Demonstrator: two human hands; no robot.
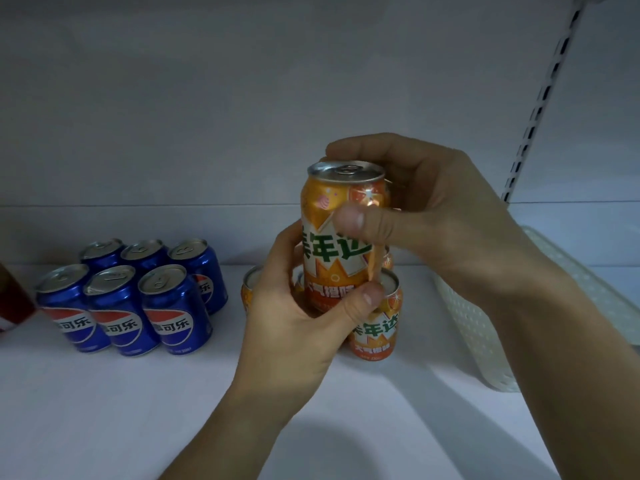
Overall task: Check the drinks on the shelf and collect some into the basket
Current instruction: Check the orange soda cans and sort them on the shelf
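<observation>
Two hands on one orange can [341,237]: left hand [298,320] clasping base, right hand [433,216] clasping upper body, lifted above orange cans [375,323] mid-shelf. Checking step, apparently. Next: carry right to basket [485,323] at shelf's [104,410] right edge; avoid blue cans [128,292] at left.

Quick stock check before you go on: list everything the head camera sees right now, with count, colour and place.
held orange soda can: one, orange, raised above the shelf at centre, upright.
orange soda cans on the shelf: at least three, orange, partly hidden behind the hands.
blue cola cans: six, blue, two rows of three, shelf left.
red item: one, red, far left edge, cut off.
basket: one, white perforated, shelf right.
shelf: white.
left hand: grips the held can's lower part.
right hand: grips its upper part.
</observation>
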